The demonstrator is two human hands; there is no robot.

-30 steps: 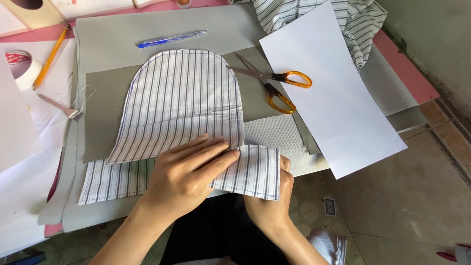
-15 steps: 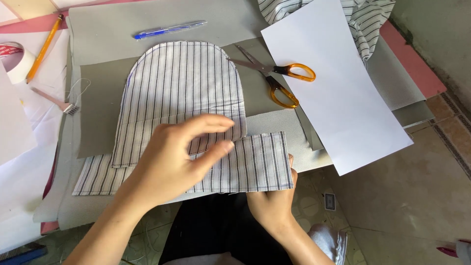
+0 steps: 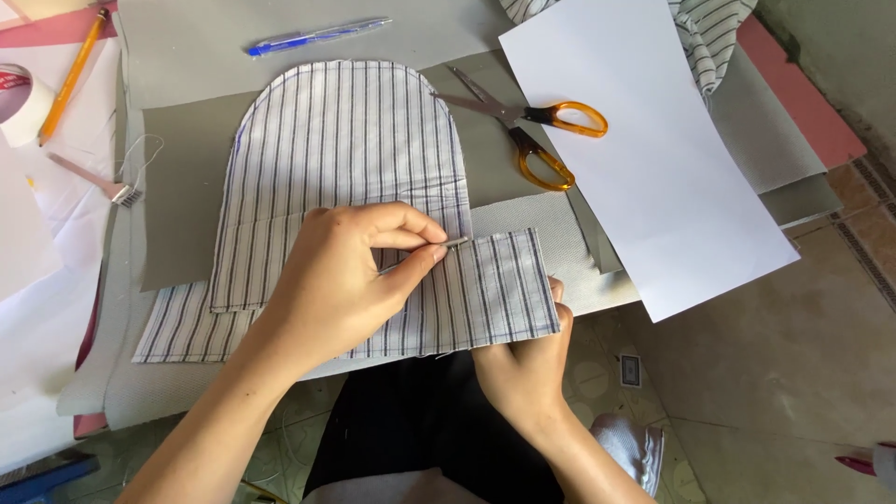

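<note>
Head view: the left hand [image 3: 341, 280] lies over striped cloth on a grey sheet [image 3: 187, 196]. Its thumb and forefinger are pinched shut on a thin metal pin [image 3: 425, 257], whose tip points right and far, at the lower right corner of the arched piece [image 3: 350, 140]. The arched piece lies flat, its round end far, its straight end overlapping the strip [image 3: 485, 294], which runs left to right along the near table edge. The right hand [image 3: 527, 359] comes from below the table edge; its fingers curl up over the near right corner of the strip, thumb beneath and hidden, so it appears to clasp the cloth edge.

Orange-handled scissors [image 3: 532, 131] lie just right of the arched piece, blades partly open, handles resting on a white paper [image 3: 653, 168]. A blue pen [image 3: 317, 37] lies far of the arched piece. A yellow pencil [image 3: 70, 75], a tape roll [image 3: 19, 98] and a small metal tool [image 3: 93, 177] lie at the far left. More striped cloth [image 3: 709, 28] is bunched at the far right.
</note>
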